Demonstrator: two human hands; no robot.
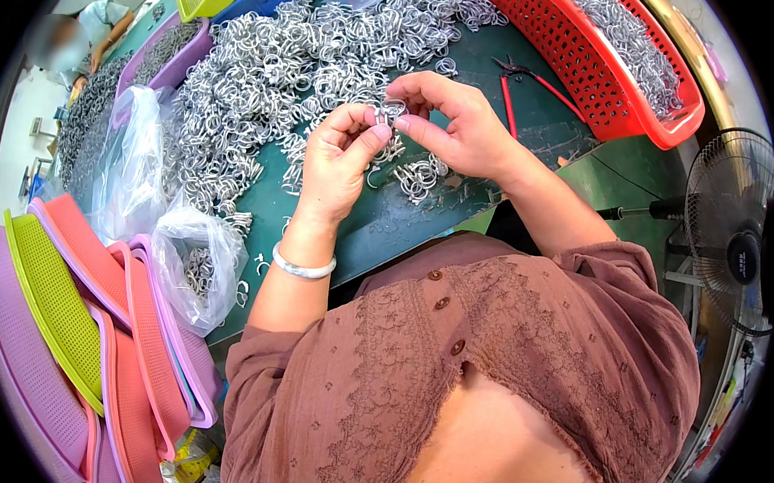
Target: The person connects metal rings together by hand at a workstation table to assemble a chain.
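Head view: I see a dark green table [405, 216] heaped with silvery metal rings [265, 72]. A red basket [601, 87] sits at its far right, red pliers [523, 83] beside it, clear bags [147, 196] left, a fan [733, 231] right. My left hand [339, 157] and right hand [457, 124] both pinch one small ring [391, 112] together above the table, just before the heap.

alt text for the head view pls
Both hands, left hand and right hand, pinch small metal rings above a green table. A big ring pile, red basket and red pliers lie beyond.
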